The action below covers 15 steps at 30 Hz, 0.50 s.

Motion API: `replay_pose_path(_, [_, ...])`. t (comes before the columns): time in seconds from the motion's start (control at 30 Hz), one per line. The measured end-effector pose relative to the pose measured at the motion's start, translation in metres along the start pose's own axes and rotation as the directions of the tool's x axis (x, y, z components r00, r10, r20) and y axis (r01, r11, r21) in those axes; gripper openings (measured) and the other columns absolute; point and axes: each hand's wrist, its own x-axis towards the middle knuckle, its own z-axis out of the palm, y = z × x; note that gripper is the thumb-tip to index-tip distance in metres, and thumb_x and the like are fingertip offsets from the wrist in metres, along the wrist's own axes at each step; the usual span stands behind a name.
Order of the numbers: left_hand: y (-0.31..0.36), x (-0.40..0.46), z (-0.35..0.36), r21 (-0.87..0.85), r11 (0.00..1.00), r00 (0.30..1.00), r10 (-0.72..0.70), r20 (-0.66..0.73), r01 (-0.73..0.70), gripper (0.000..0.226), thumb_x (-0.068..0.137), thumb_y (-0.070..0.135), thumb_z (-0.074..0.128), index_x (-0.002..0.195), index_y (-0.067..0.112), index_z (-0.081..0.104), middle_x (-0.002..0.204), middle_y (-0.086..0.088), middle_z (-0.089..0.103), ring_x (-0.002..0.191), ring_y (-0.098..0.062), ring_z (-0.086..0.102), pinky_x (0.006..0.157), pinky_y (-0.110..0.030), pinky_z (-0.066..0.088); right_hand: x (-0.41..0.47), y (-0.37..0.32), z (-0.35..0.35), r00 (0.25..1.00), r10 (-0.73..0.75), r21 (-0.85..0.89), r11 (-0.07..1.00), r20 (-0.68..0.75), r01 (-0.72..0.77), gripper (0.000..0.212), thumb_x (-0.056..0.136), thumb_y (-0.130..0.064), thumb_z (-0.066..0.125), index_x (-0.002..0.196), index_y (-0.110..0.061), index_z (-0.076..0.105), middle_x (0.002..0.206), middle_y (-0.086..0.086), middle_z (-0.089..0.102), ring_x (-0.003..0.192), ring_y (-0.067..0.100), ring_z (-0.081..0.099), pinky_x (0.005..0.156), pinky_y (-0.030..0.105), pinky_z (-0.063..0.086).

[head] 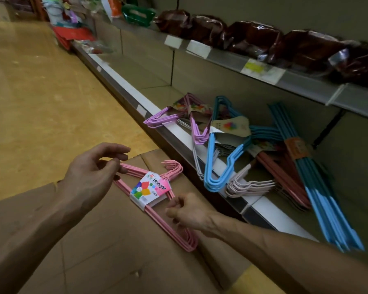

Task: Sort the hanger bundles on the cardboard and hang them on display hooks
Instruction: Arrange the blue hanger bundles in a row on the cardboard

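A pink hanger bundle [155, 213] with a white "Hanger" label lies over the cardboard [98, 247] in the lower middle. My left hand [94, 172] pinches the bundle's upper-left corner between thumb and fingers. My right hand [189, 213] sits at the bundle's right side just below the label, fingers curled; whether it grips the wires I cannot tell. On the bottom shelf to the right lie a purple bundle [170, 117], a light blue bundle [219, 158], a pale pink bundle [246, 185], a dark red bundle [285, 179] and a long blue bundle [319, 200].
The low shelf edge [157, 115] runs diagonally beside the cardboard. An upper shelf [285, 79] carries dark wrapped packs [253, 37]. The yellow floor [40, 92] spreads to the left. Colourful goods [72, 22] are piled at the far end.
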Motion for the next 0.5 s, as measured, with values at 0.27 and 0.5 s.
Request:
replay_pose_path(0.27, [-0.006, 0.004, 0.019, -0.063, 0.997, 0.999, -0.043, -0.003, 0.043, 0.030, 0.099, 0.002, 0.048, 0.109, 0.022, 0.068, 0.102, 0.000, 0.070, 0.088, -0.018, 0.070, 0.073, -0.030, 0.054, 0.025, 0.014, -0.019, 0.993, 0.017, -0.015, 1.000, -0.120, -0.019, 0.012, 0.086, -0.020, 0.072, 0.077, -0.022, 0.064, 0.080, 0.003, 0.068, 0.080, 0.021, 0.067, 0.087, 0.049, 0.059])
replay_pose_path(0.5, [-0.001, 0.012, 0.056, -0.173, 0.978, 0.992, -0.108, 0.067, 0.118, 0.028, 0.099, 0.004, 0.050, 0.106, 0.024, 0.068, 0.101, 0.000, 0.070, 0.083, -0.017, 0.071, 0.073, -0.034, 0.057, 0.007, 0.020, -0.037, 0.997, 0.055, 0.019, 0.998, -0.052, -0.054, 0.006, 0.092, -0.012, 0.067, 0.097, -0.012, 0.064, 0.084, 0.003, 0.063, 0.077, 0.015, 0.063, 0.078, 0.035, 0.059])
